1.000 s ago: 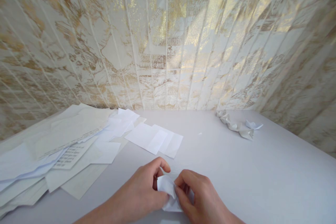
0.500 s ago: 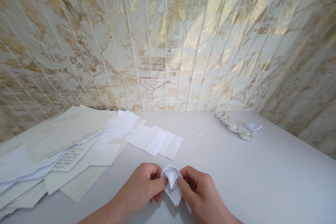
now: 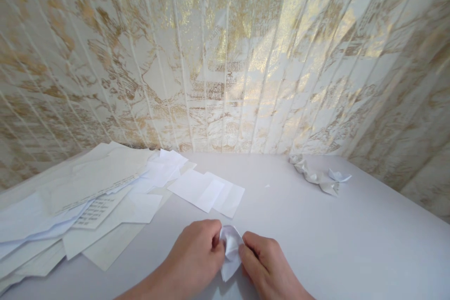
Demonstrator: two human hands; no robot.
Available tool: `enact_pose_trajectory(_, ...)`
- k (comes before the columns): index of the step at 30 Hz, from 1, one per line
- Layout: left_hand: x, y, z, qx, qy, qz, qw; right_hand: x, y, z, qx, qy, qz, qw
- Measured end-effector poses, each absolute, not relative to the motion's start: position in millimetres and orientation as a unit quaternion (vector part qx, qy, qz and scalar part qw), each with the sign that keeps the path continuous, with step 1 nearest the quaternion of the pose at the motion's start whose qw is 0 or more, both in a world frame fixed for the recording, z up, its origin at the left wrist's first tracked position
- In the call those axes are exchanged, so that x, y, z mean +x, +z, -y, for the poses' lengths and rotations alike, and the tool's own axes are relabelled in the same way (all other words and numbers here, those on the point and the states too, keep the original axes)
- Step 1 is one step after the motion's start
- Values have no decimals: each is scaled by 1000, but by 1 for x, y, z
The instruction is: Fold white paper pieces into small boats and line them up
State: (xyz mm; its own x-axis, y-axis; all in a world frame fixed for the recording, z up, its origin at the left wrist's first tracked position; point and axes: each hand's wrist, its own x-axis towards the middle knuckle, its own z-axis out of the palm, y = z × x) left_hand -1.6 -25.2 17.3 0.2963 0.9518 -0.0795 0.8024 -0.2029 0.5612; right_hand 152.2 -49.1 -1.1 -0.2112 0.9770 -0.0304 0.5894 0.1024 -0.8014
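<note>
A small folded white paper [image 3: 230, 254] is held between both hands just above the white table, low in the middle of the view. My left hand [image 3: 200, 255] pinches its left edge, fingers curled and partly hidden. On the other side my right hand [image 3: 263, 260] grips the right edge between thumb and bent forefinger. The paper has a raised fold at its centre and a point at the bottom.
Loose sheets [image 3: 101, 183], some printed, are heaped on the table [image 3: 316, 239] at left. Two white slips [image 3: 207, 191] lie beyond my hands. Folded paper pieces [image 3: 312, 174] and a small folded one [image 3: 339, 176] rest at back right, before a patterned wall [image 3: 225, 56].
My left hand has turned over the paper's left edge, its thumb now less visible. The held paper is tilted slightly, with its lower point shifted left. The view has moved a little.
</note>
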Motion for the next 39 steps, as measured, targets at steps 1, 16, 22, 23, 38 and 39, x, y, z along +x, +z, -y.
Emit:
enact_pose_trajectory(1, -1, 20, 24, 780, 129, -571, 220, 153, 0, 48, -567, 367, 689, 262)
enact_pose_trajectory(16, -6, 24, 15, 852, 67, -487, 179, 160, -7, 26, -449, 107, 864, 202)
enact_pose_trajectory(22, -11, 22, 7, 824, 92, -516, 216, 159, -11, 25, -484, 127, 841, 206)
enact_pose_trajectory(23, -12, 21, 6, 814, 96, -524, 232, 159, -11, 25, -499, 135, 830, 210)
enact_pose_trajectory(38, -9, 19, 10, 834, 89, -508, 199, 156, -18, 31, -499, 107, 831, 221)
enact_pose_trajectory(39, -9, 20, 10, 842, 89, -497, 189, 155, -18, 31, -498, 105, 832, 220)
